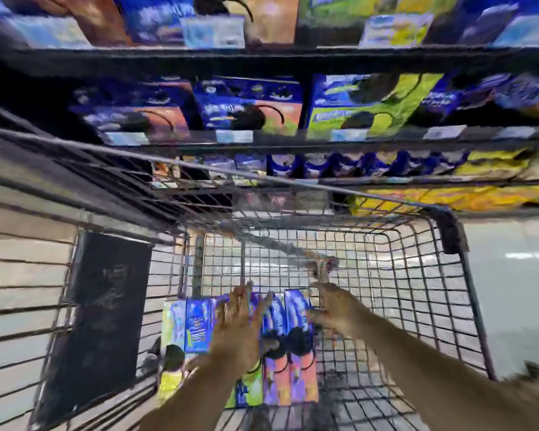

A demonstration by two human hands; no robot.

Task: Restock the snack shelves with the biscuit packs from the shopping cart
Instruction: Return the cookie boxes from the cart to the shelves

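Snack shelves (262,113) rise behind the wire shopping cart (417,275). Inside it, the left hand (237,325) lies with fingers spread on the biscuit packs (196,325). The right hand (330,309) is beside them, its grip too blurred to tell.

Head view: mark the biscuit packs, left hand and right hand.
biscuit packs (277,384), head view, orange lower face of one pack.
left hand (237,328), head view, back of the hand.
right hand (333,309), head view, back of the hand.

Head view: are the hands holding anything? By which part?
Cannot tell. The left hand lies spread on the biscuit packs; the right hand touches the rightmost pack at its right edge. Blur hides any grip.
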